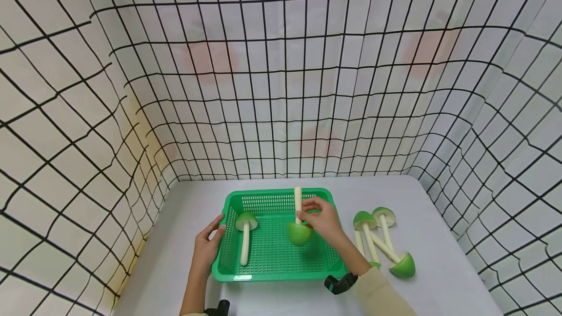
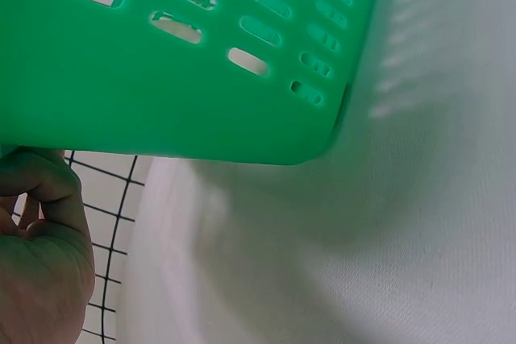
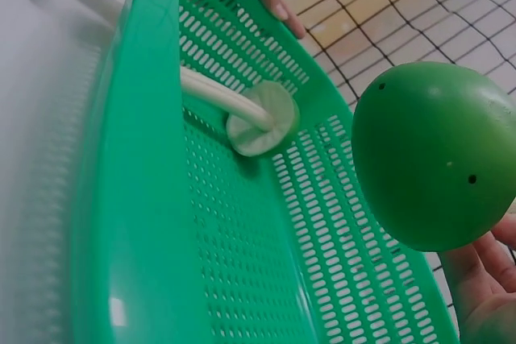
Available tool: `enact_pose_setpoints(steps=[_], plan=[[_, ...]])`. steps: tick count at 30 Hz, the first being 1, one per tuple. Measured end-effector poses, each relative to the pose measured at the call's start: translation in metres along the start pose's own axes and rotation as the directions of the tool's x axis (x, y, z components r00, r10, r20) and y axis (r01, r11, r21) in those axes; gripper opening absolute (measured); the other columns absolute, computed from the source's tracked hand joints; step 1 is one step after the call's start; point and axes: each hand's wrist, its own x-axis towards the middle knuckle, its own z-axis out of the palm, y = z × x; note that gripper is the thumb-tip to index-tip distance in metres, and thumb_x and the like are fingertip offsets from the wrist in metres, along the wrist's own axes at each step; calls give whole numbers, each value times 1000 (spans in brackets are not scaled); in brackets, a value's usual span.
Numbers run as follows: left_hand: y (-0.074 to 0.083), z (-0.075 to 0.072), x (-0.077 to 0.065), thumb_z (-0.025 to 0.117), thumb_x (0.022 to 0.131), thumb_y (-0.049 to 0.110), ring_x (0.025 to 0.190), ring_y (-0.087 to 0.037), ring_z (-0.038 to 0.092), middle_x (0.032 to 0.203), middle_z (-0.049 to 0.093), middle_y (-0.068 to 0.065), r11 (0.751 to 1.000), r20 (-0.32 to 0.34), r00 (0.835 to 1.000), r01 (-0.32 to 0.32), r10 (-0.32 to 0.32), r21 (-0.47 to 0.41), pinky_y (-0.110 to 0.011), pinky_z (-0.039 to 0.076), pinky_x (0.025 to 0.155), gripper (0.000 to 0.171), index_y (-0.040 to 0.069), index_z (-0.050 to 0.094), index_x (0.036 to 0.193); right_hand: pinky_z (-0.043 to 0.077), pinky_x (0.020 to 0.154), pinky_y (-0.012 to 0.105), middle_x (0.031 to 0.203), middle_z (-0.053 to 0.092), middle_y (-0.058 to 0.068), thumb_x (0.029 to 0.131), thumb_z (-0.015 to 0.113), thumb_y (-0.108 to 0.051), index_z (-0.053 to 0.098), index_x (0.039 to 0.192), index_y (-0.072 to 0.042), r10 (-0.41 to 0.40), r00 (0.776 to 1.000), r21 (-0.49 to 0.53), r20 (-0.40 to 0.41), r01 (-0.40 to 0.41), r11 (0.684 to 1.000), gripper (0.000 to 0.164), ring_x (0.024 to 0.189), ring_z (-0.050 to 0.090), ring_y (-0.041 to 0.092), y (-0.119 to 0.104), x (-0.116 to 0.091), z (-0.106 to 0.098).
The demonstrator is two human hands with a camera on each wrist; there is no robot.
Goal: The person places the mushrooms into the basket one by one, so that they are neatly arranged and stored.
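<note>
A green plastic basket (image 1: 281,277) with slotted walls stands on the table. My left hand (image 1: 207,246) grips its left rim; the left wrist view shows those curled fingers (image 2: 50,187) at the basket's edge. Between thumb and fingers, my right hand (image 1: 322,218) pinches the pale stem of a toy mushroom (image 1: 299,234) over the basket's right half. Its green cap points down and the stem stands upright. Seen close in the right wrist view, the cap (image 3: 435,155) has small dark holes. Another mushroom (image 1: 246,221) lies inside the basket at the left, cap toward the back.
Several more green-capped mushrooms (image 1: 402,266) lie in a loose pile on the table right of the basket, some stems crossing. A black wire grid (image 1: 281,96) over pale cloth surrounds the back and sides of the white table (image 1: 184,199).
</note>
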Motion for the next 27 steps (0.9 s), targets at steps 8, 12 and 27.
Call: enact_pose_setpoints(steps=[8, 12, 27], plan=[[-3, 1, 2, 63, 103, 41, 118, -26, 52, 135, 58, -11, 1000, -5, 1000, -18, 18, 7, -27, 50, 80, 44, 28, 60, 145, 60, 62, 36, 104, 69, 9, 88, 83, -18, 68, 111, -10, 36, 999, -20, 34, -36, 999, 29, 76, 73, 20, 5, 0, 21], [-3, 0, 2, 62, 103, 41, 118, -25, 51, 136, 57, -12, 1000, -2, 1000, -13, 13, 8, -26, 49, 79, 45, 28, 60, 146, 60, 63, 36, 106, 69, 11, 88, 84, -18, 68, 112, -8, 53, 997, -16, 55, -52, 999, 31, 78, 73, 21, 6, -2, 29], [1, 1, -1, 63, 103, 38, 113, -22, 54, 137, 57, -11, 999, -3, 1000, -23, 23, -23, -24, 53, 77, 44, 27, 60, 146, 60, 60, 36, 96, 73, 9, 87, 83, -18, 65, 112, -7, 126, 974, -73, 188, -114, 991, 32, 73, 75, 20, 16, -3, 58]])
